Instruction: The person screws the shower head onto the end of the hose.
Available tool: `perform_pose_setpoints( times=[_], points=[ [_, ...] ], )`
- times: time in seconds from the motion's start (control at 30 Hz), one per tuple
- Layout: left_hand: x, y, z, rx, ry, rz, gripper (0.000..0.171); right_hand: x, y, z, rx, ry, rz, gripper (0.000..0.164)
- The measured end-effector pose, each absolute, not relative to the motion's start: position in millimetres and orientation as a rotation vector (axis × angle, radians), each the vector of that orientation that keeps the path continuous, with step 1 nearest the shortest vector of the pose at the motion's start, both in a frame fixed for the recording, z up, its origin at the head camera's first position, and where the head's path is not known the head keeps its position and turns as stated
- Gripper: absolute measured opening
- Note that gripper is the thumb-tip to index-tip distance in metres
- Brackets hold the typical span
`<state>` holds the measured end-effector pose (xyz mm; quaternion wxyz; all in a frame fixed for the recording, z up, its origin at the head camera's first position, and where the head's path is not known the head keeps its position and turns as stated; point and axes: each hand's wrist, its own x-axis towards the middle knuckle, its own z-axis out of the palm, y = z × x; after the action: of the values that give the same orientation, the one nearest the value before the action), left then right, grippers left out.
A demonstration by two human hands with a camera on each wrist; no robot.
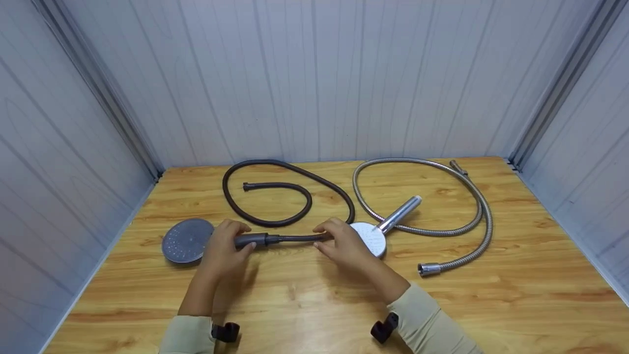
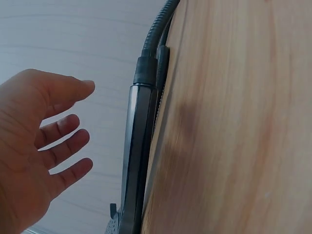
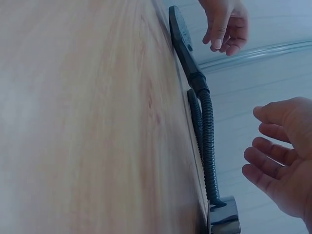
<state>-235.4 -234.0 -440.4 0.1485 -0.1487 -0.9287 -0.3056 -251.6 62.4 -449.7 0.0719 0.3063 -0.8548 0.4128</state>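
Note:
A dark grey hand shower [image 1: 187, 242] lies at the left, its round spray face up and its handle [image 2: 138, 151] joined to a black shower hose [image 3: 208, 141]. Over that handle hovers my left hand [image 1: 225, 250], fingers loosely bent and, in the left wrist view, apart from it. My right hand [image 1: 344, 245] is above the black hose, near the chrome hand shower [image 1: 372, 240]. In the right wrist view the fingers of the right hand [image 3: 285, 151] are spread and hold nothing. Part of the dark handle is hidden behind the left hand in the head view.
The black hose loops toward the back, ending in a dark connector [image 1: 246, 186]. A silver metal hose [image 1: 485, 211] curls at the right, partly under the chrome handle [image 1: 403, 214], with its chrome end fitting [image 1: 429, 269] toward the front. Pale panels [image 1: 314, 83] enclose the wooden table [image 1: 304, 314].

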Motion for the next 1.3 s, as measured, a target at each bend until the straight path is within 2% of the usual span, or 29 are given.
perform_pose_setpoints(
  times=[0.7, 0.93, 1.3],
  points=[
    [-217.4, -206.5, -434.3, -0.536, -2.445, -1.227, 0.023, -239.6, 86.2, -451.3, 0.896, -2.505, 1.2, 0.022],
    [-210.9, -204.3, -426.1, -0.668, -2.59, -1.442, 0.025, -232.5, 94.4, -445.2, 0.886, -2.517, 1.148, 0.022],
    [-209.5, -202.1, -415.0, -0.816, -2.593, -1.49, 0.024, -227.3, 109.7, -439.4, 0.883, -2.516, 1.141, 0.02]
  ],
)
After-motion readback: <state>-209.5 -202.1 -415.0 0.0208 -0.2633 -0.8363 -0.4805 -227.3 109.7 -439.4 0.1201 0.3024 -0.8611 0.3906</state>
